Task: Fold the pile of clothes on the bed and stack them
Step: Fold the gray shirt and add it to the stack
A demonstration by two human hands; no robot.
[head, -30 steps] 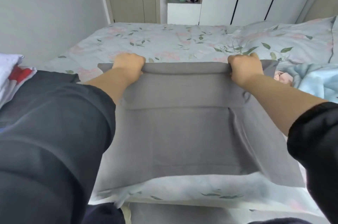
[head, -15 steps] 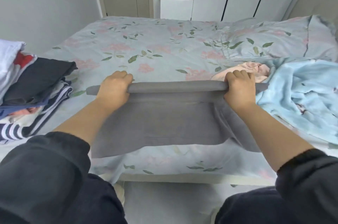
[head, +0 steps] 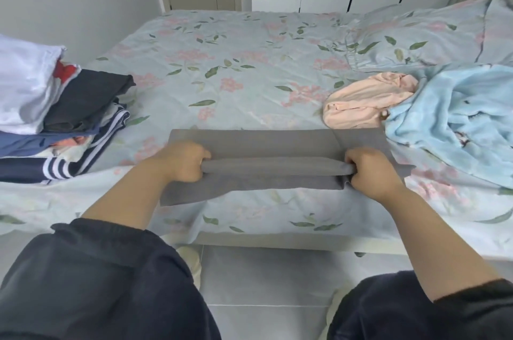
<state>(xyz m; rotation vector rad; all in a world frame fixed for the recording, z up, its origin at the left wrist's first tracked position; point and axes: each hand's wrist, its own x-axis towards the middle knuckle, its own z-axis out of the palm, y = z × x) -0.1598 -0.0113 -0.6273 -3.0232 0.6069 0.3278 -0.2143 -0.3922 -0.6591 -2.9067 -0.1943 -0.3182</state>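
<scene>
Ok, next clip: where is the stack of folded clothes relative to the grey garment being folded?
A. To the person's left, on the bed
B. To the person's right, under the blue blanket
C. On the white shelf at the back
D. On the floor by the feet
A: the stack lies on the bed left of the grey garment, which both the left hand and right hand grip.

Both arms reach forward, left hand [head: 184, 160] and right hand [head: 370, 169] fisted, knuckles up, level with each other.

Folded stack [head: 55, 117] cut off left; blue blanket [head: 458, 123] cut off right.
</scene>
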